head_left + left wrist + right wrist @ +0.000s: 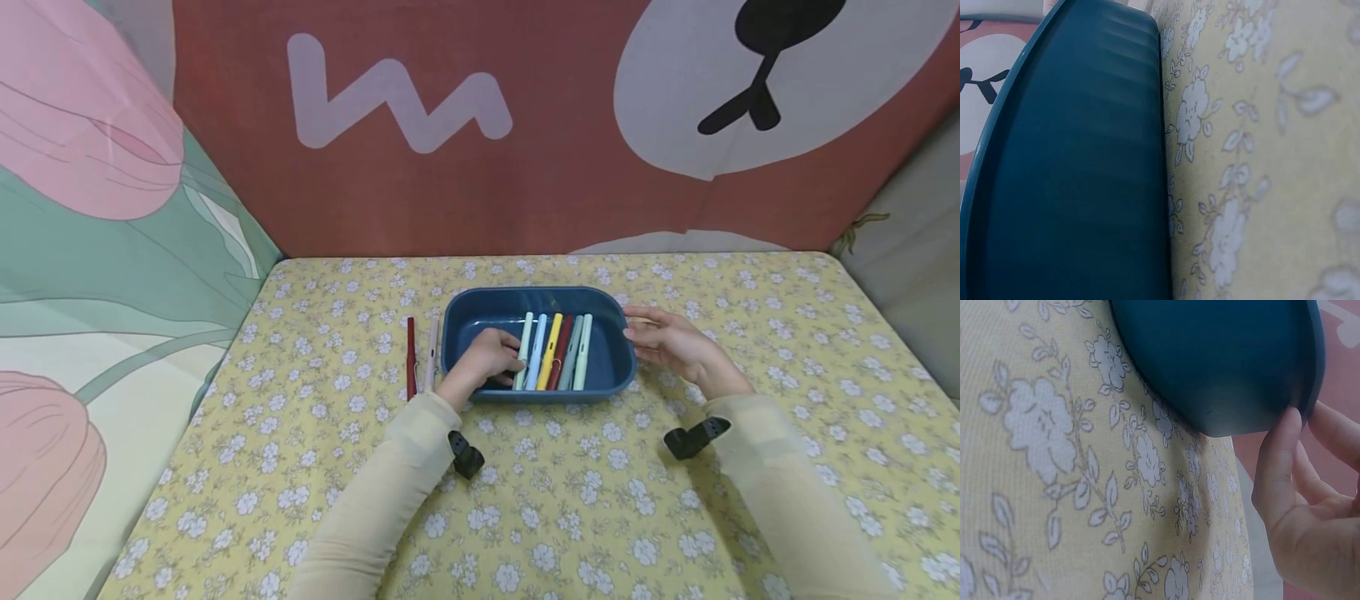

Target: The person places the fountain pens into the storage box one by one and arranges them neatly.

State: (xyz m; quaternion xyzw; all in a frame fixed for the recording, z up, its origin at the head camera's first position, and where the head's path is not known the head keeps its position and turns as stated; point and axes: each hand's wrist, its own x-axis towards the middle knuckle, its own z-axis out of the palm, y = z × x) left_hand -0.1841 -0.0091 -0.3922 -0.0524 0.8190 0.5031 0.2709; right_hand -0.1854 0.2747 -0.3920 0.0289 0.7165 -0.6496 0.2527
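A dark blue tray [540,397] stands on the table, holding a row of slim capped pens side by side. They are a pale green pen [527,333], a light blue pen [537,350], a yellow pen [551,350], a dark red pen [562,346], a grey-green pen [573,350] and another pale green pen [583,350]. Inside the tray my left hand [491,354] pinches the leftmost pale green pen; its lower fingers are partly hidden. At the right end my right hand [675,342] holds the tray's rim, thumb [1282,444] against the outer wall.
Left of the tray lie a dark red pen [411,358] and a pale lilac pen [432,354], the latter close to my left wrist. A flowered yellow cloth [570,517] covers the table. A printed fabric wall [450,200] rises behind it.
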